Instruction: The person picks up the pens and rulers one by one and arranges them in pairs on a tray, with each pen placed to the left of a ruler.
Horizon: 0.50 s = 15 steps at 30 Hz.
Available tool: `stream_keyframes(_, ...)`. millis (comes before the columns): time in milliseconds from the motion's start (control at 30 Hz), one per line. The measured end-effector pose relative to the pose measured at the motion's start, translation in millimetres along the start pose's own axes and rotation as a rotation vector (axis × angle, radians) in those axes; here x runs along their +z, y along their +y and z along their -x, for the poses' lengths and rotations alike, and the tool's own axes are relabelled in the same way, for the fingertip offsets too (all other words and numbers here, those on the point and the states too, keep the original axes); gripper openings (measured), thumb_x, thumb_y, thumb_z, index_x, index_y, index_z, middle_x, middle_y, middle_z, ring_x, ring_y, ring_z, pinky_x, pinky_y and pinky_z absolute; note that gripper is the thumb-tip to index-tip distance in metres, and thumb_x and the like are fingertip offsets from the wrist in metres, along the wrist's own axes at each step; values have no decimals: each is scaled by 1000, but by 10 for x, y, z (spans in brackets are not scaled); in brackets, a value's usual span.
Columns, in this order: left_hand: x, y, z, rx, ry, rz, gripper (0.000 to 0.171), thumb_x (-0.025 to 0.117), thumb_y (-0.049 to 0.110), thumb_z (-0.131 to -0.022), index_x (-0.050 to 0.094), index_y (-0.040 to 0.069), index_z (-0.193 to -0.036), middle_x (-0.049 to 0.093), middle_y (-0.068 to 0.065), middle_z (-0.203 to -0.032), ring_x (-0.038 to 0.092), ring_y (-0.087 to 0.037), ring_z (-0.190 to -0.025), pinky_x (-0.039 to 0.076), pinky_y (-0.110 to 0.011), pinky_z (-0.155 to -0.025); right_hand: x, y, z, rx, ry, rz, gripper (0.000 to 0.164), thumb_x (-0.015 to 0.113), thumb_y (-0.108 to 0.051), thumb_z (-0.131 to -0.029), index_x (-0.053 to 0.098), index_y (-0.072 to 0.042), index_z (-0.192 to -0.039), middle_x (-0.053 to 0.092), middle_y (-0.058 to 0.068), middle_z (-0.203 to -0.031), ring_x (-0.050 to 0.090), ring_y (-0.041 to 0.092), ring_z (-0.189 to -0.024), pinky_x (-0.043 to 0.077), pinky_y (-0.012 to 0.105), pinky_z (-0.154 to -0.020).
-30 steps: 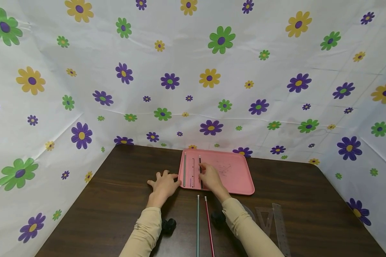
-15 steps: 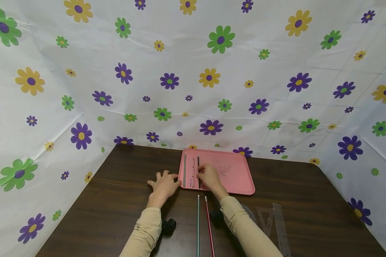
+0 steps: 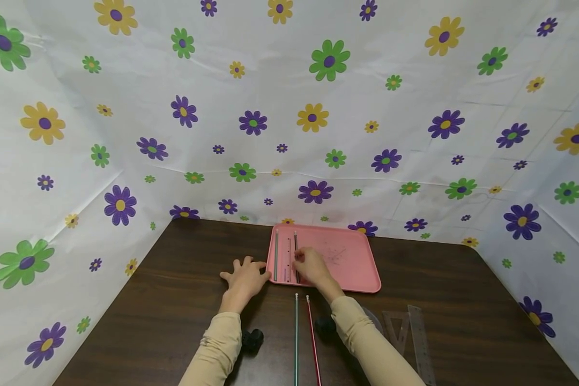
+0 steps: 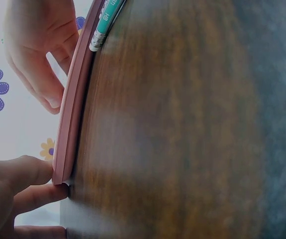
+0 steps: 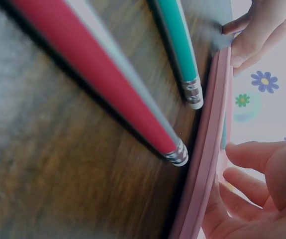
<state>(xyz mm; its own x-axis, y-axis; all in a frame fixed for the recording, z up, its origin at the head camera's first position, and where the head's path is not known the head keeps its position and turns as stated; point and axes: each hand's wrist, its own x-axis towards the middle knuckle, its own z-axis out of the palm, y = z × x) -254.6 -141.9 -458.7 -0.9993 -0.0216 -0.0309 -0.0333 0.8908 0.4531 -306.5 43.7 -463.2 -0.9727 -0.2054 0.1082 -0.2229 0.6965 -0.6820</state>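
Note:
A pink tray [image 3: 349, 268] lies on the dark wooden table. My left hand [image 3: 245, 280] rests at its near left corner with fingers spread; in the left wrist view, the thumb [image 4: 26, 172] and a finger touch the tray's edge. Over the tray's left half, my right hand [image 3: 313, 267] holds a black pencil [image 3: 296, 241] at its middle with curled fingertips. The pencil lies nearly parallel to a clear ruler [image 3: 288, 260] and a green pencil [image 3: 276, 254], both in the tray. In the right wrist view, the tray rim hides the black pencil from the fingertips [image 5: 232, 149].
In front of the tray lie a teal pencil [image 3: 296, 338] and a red pencil [image 3: 313, 338], eraser ends toward it. Clear drawing tools, including a set square [image 3: 390, 324] and a ruler [image 3: 418, 338], lie at the right, partly beside my sleeve. A flowered sheet [image 3: 270, 107] hangs behind the table.
My right hand has shifted slightly left with the black pencil, which has straightened beside the clear ruler. The left hand has stayed at the tray's corner.

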Motion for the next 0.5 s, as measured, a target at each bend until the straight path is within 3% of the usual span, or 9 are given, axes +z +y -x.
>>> stream_keyframes(233,-7,2,6,2,-2,12,41,61,39,-97,67,16,-130,47,-22,-145,33,-51,-134,17,-86,-96,-28,-25,58,-43,-26,2,38,68,-6,-88,63,8,-123,66,17,-100,59,21,-84,53,38,-77)
stream_keyframes(500,-2,-12,-1,4,-4,19,41,61,39,-97,68,16,-130,47,-22,-145,32,-51,-134,16,-87,-96,-81,-55,159,-93,-47,19,38,67,-8,-89,62,7,-124,65,23,-114,65,31,-99,55,47,-88)
